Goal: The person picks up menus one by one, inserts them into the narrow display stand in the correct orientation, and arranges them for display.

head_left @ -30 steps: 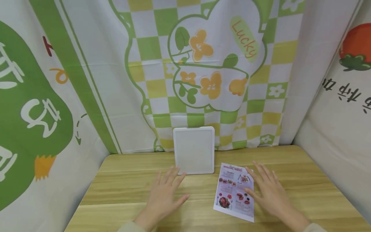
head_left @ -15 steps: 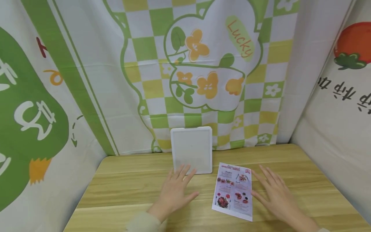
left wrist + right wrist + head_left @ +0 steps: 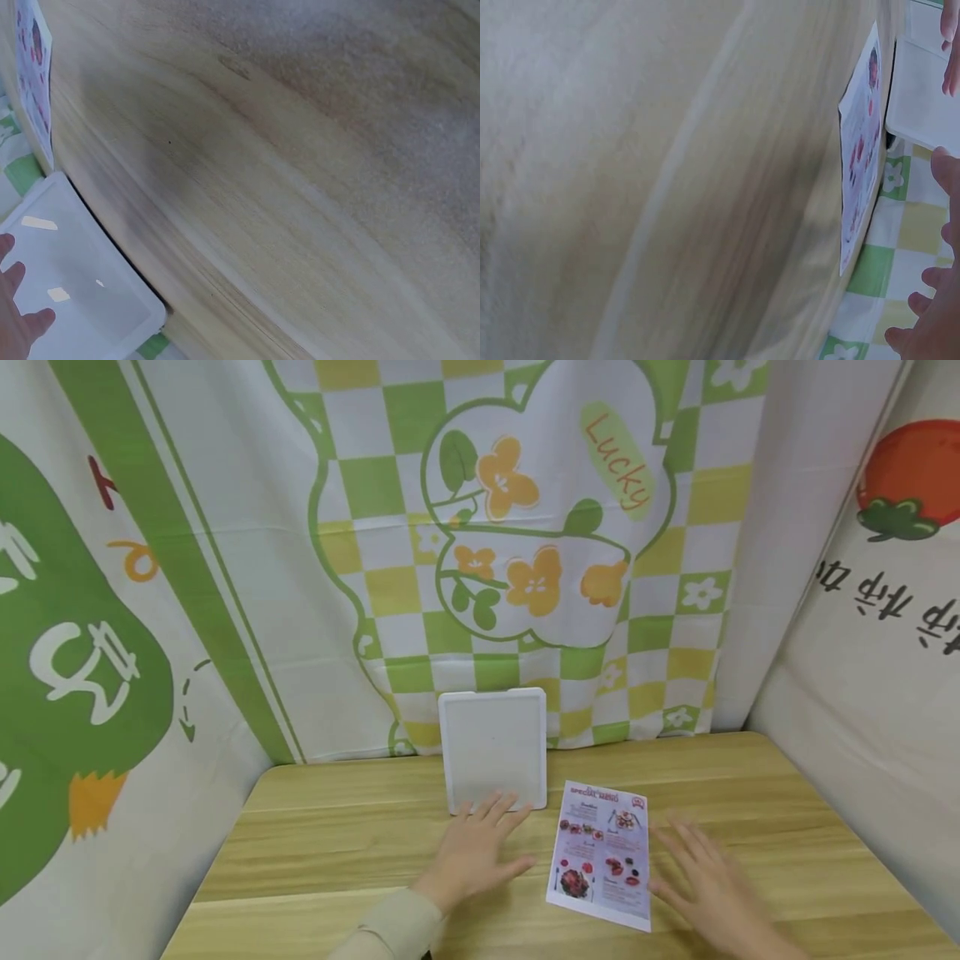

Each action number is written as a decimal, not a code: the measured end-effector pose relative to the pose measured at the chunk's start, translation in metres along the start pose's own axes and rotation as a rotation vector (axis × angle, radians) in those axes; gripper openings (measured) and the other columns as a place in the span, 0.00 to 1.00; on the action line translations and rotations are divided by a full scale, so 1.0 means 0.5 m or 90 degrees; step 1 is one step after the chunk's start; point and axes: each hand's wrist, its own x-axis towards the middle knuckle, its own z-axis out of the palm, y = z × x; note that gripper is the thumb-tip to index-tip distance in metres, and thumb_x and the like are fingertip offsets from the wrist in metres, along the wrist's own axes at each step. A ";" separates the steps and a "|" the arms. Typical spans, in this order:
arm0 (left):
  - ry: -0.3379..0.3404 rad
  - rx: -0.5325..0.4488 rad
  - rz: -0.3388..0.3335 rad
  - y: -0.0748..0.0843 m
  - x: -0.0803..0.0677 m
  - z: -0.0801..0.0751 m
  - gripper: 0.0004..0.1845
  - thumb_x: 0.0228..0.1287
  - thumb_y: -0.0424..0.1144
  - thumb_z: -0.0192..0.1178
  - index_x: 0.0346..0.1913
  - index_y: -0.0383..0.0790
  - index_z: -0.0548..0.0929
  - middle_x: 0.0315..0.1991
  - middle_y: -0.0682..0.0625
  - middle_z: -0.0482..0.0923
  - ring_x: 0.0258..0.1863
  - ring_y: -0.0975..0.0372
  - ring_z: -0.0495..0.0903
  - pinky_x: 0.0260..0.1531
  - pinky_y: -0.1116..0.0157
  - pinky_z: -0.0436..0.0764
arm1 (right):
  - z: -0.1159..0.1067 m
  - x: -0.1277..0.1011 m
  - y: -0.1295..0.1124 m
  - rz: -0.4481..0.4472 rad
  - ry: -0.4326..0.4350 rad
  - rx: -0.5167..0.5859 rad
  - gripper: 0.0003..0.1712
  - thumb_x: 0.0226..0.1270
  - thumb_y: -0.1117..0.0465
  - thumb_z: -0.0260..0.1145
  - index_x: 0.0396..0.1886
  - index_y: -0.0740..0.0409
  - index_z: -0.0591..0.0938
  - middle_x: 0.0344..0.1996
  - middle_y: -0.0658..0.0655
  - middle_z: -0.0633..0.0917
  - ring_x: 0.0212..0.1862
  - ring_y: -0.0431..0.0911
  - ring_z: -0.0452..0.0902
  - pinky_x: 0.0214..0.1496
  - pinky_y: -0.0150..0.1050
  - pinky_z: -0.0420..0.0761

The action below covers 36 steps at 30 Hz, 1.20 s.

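Observation:
My left hand (image 3: pixel 474 852) hovers over the wooden table with its fingers spread, its fingertips overlapping the bottom edge of a white framed board (image 3: pixel 493 743) in the head view. The board stands upright against the back cloth. To the right lies a printed menu sheet (image 3: pixel 600 856) headed "SPECIAL MENU", with food pictures on it. Beside the sheet's right edge is my right hand (image 3: pixel 708 881), fingers loosely extended and slightly blurred, holding nothing. The right wrist view shows the same menu sheet (image 3: pixel 861 150) lying flat, with my right fingers beyond it.
The wooden table (image 3: pixel 315 843) ends at a checkered green, yellow and white cloth (image 3: pixel 420 593) hanging at the back. Printed cloth walls (image 3: pixel 885 693) close in both sides, the right one with a tomato picture (image 3: pixel 911 477).
My left hand has moved right, along the board's lower edge. My right hand has drawn off the menu's right side and slightly downward. The head view has turned slightly; board and menu stay put.

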 end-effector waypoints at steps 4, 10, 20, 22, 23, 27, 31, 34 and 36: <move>-0.021 -0.016 0.023 0.001 0.010 0.006 0.38 0.67 0.66 0.53 0.76 0.55 0.63 0.75 0.50 0.61 0.74 0.52 0.59 0.67 0.42 0.60 | 0.012 -0.007 0.000 0.011 -0.007 0.041 0.40 0.64 0.45 0.70 0.72 0.54 0.69 0.72 0.66 0.64 0.69 0.68 0.59 0.61 0.72 0.62; -0.044 -0.055 0.052 0.002 0.020 0.018 0.39 0.67 0.66 0.53 0.76 0.55 0.61 0.75 0.49 0.60 0.74 0.51 0.58 0.67 0.41 0.59 | 0.029 -0.010 0.008 0.002 -0.010 0.052 0.41 0.64 0.44 0.70 0.73 0.51 0.68 0.71 0.67 0.65 0.69 0.68 0.60 0.59 0.74 0.63; -0.063 -0.044 0.125 0.012 0.042 0.051 0.36 0.69 0.65 0.51 0.75 0.54 0.64 0.75 0.51 0.61 0.72 0.55 0.61 0.69 0.50 0.61 | 0.045 -0.003 0.016 0.000 -0.058 0.091 0.40 0.63 0.41 0.69 0.69 0.56 0.73 0.71 0.66 0.67 0.68 0.70 0.61 0.60 0.74 0.62; -0.072 -0.047 0.127 0.015 0.049 0.056 0.36 0.69 0.65 0.51 0.75 0.55 0.64 0.74 0.52 0.61 0.73 0.55 0.61 0.69 0.50 0.61 | 0.046 0.000 0.018 0.011 -0.076 0.094 0.41 0.62 0.39 0.69 0.69 0.56 0.73 0.71 0.66 0.66 0.68 0.70 0.61 0.61 0.74 0.61; -0.080 -0.050 0.125 0.017 0.053 0.059 0.36 0.69 0.65 0.51 0.75 0.55 0.64 0.74 0.52 0.62 0.73 0.56 0.60 0.69 0.50 0.61 | 0.045 0.001 0.019 0.015 -0.085 0.095 0.42 0.61 0.38 0.69 0.69 0.56 0.73 0.71 0.66 0.66 0.68 0.71 0.61 0.61 0.73 0.60; -0.108 -0.054 0.109 0.016 0.064 0.071 0.37 0.67 0.67 0.51 0.75 0.57 0.64 0.75 0.54 0.61 0.73 0.58 0.59 0.70 0.52 0.59 | 0.043 0.006 0.021 0.020 -0.108 0.104 0.45 0.58 0.37 0.70 0.68 0.58 0.74 0.71 0.67 0.66 0.68 0.71 0.60 0.62 0.73 0.59; -0.122 -0.058 0.103 0.012 0.070 0.083 0.38 0.65 0.68 0.52 0.74 0.57 0.65 0.75 0.55 0.61 0.73 0.59 0.59 0.71 0.54 0.58 | 0.042 0.012 0.020 0.016 -0.123 0.112 0.47 0.54 0.35 0.71 0.67 0.59 0.74 0.70 0.68 0.67 0.68 0.72 0.60 0.62 0.73 0.59; -0.131 -0.052 0.106 0.011 0.073 0.090 0.40 0.62 0.70 0.54 0.74 0.57 0.65 0.74 0.55 0.61 0.73 0.59 0.59 0.71 0.56 0.58 | 0.046 0.016 0.022 0.014 -0.137 0.114 0.49 0.52 0.33 0.72 0.67 0.59 0.74 0.70 0.68 0.67 0.68 0.72 0.60 0.62 0.73 0.59; -0.135 -0.047 0.112 0.012 0.077 0.092 0.41 0.61 0.71 0.55 0.74 0.57 0.65 0.74 0.55 0.61 0.73 0.59 0.59 0.70 0.56 0.59 | 0.049 0.019 0.025 0.012 -0.148 0.113 0.50 0.51 0.33 0.72 0.67 0.59 0.75 0.70 0.69 0.67 0.68 0.73 0.60 0.62 0.73 0.60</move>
